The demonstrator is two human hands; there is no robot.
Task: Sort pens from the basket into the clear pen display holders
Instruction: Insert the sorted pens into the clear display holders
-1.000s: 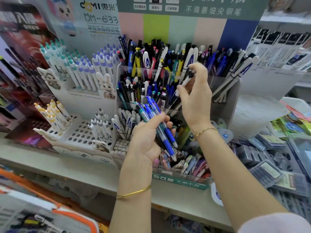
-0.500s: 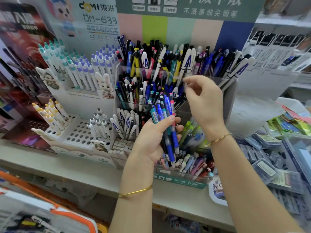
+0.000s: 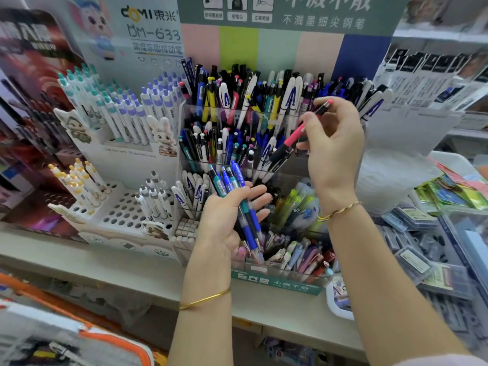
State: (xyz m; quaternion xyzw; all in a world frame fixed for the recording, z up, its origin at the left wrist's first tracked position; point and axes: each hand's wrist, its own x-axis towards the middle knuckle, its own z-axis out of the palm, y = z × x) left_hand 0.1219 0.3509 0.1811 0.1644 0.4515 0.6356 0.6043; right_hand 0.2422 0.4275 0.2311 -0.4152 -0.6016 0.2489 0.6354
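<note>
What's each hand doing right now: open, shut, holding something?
Left hand: grips a bundle of blue and teal pens.
Right hand: pinches one pink-and-black pen.

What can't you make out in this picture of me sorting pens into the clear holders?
Head view, the only one:
The pen bundle in the left hand: fingers cover the barrels; the count is unclear.
The red-and-black pen in the right hand: fingers hide its middle; its tip is lost among pens in the clear holder.
An orange-edged container, lower left: cut by the frame, blurred.
The small boxes, right: labels too blurred to read.
</note>
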